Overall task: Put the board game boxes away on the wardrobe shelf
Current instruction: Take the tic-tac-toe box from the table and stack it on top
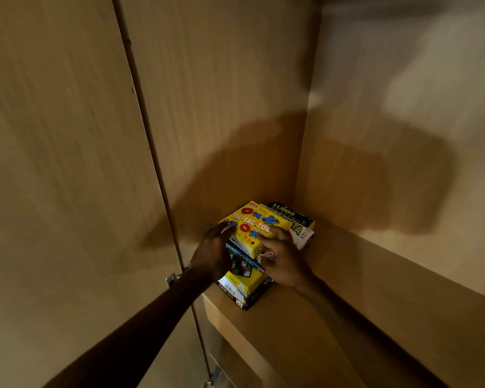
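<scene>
Yellow Tic-Tac-Toe box [253, 223] atop stacked boxes [242, 285], shelf [305, 334] corner

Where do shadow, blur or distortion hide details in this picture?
Head view: dim warm light; a broad shadow crosses the pale wooden wardrobe wall; the yellow cardboard Tic Tac Toe box reads clearly; the left hand is nearly black; straight edges bend.

A stack of colourful cardboard board game boxes [244, 287] sits in the corner where the pale wooden side panel [221, 107] meets the back wall [389, 135]. The left hand [212, 254] and right hand [284, 259] clasp the yellow Tic Tac Toe box [252, 222] on top of the stack, blocking both flanks. The bare light wooden shelf [319, 345] lies open to the right.
</scene>
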Available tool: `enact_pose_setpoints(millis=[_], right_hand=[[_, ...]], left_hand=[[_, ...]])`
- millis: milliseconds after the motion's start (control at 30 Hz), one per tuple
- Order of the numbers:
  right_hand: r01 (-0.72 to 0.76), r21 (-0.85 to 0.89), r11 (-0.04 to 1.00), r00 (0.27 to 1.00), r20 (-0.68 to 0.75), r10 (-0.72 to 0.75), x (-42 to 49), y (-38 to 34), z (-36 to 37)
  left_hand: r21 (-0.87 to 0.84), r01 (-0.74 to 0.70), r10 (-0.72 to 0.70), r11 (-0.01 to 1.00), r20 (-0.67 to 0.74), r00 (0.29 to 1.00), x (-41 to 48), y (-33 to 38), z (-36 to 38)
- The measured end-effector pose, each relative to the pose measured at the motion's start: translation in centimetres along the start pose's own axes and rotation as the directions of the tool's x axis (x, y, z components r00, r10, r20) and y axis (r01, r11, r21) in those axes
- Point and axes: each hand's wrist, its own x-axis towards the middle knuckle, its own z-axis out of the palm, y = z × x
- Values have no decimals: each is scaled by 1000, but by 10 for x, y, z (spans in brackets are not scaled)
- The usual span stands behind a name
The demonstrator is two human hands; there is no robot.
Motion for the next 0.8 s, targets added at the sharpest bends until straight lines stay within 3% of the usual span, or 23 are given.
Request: enact_pose_setpoints(millis=[200,367,433,633,800], right_hand=[[18,28,999,999,34,-19,-11,0,-3],[93,194,977,974,-221,-49,-39,-6,-1],[108,266,958,963,-269,-34,-56,-10,2],[-79,371,925,965,-206,164,-133,-21,21],[-211,381,900,946,-153,286,-203,-40,33]], left_hand=[[-141,42,-40,989,15,999,-8,7,-4],[-346,129,-185,929,-134,974,-48,26,-3],[-424,182,-259,887,-130,957,-70,27,3],[-611,279,-360,741,-11,933,-151,32,15],[-614,251,-281,748,49,958,-214,44,9]])
